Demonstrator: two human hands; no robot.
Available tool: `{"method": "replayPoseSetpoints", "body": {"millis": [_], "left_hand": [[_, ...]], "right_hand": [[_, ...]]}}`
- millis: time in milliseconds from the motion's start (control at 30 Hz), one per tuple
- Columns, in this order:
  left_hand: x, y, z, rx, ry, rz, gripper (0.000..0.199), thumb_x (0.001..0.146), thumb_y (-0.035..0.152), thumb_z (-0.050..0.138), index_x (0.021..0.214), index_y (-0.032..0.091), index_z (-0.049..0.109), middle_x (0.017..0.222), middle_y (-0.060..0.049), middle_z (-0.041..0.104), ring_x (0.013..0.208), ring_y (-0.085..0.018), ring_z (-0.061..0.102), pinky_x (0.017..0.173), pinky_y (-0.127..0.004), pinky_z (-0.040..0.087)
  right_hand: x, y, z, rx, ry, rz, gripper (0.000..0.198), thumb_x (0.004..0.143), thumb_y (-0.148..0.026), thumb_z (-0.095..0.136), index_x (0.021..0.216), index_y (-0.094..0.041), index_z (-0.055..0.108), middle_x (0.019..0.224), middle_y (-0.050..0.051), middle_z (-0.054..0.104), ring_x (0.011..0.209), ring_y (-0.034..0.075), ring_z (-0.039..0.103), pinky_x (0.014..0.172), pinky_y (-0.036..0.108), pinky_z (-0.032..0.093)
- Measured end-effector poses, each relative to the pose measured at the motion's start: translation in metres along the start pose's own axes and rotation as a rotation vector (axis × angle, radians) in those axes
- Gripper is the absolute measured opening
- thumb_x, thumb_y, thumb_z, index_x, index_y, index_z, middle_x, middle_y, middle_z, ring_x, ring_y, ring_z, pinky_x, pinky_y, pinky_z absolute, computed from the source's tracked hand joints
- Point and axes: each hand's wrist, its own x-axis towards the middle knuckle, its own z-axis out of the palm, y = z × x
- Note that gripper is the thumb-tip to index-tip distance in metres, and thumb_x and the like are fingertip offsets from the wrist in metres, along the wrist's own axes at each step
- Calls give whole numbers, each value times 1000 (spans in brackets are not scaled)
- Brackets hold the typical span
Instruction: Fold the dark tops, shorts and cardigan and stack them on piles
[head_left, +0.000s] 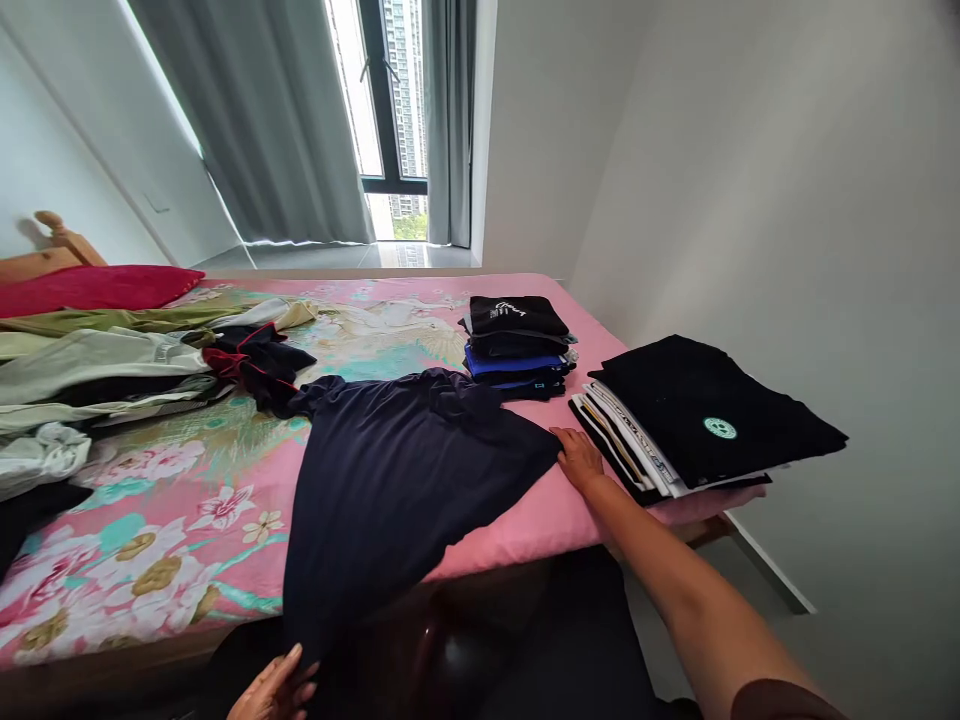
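Note:
A dark navy garment [405,480] lies spread over the near edge of the bed, its lower part hanging off the side. My right hand [576,457] rests on its right corner, pressing it against the pink sheet. Low in the view, my left hand [276,690] holds the garment's hanging bottom edge. Right of my right hand sits a stack of folded shirts [701,425] with a black one bearing a green round logo on top. Behind it is a smaller pile of folded dark and blue clothes [517,345].
The bed [187,520] has a pink floral sheet. Loose unfolded clothes [112,370] in green, grey, black and red cover its left side, with a red pillow [97,287] behind. A white wall runs close along the right. Curtains and a window stand at the far end.

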Motion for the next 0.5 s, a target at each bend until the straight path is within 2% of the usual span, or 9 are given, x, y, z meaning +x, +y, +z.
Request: {"method": "replayPoseSetpoints", "body": {"millis": [100,200,300,400,500], "left_hand": [[0,-2,0,40,-26,59,35,61,36,74,87,21,54,71,-3,69,52,-15,60,46,-23,40],[-2,-6,7,75,-27,113,39,58,41,76,82,19,54,63,-2,65,46,-14,56,41,-21,35],[-5,-4,13,117,-69,144,41,54,48,76,71,17,55,53,-1,59,39,-12,50,36,-19,28],[-11,12,5,134,-116,186,41,52,49,76,64,14,56,52,-2,59,38,-11,49,35,-19,28],[-24,45,-20,-3,-107,253,29,57,33,75,73,13,62,57,-3,63,47,-13,56,42,-20,39]], "right_hand": [[2,-3,1,20,7,54,50,73,-7,45,118,-26,59,114,2,60,105,18,48,88,27,39],[0,-3,4,44,24,105,46,73,-7,41,112,-21,63,111,5,62,102,19,53,85,27,41],[-4,-1,8,154,27,257,51,72,-10,38,116,-21,61,106,6,65,92,19,59,77,27,45],[-11,-1,3,356,98,350,59,67,-15,37,122,-21,59,108,6,65,94,21,60,79,30,47],[-20,-9,-23,584,157,274,65,63,-19,37,124,-15,59,111,9,64,95,21,61,79,30,49]]}}
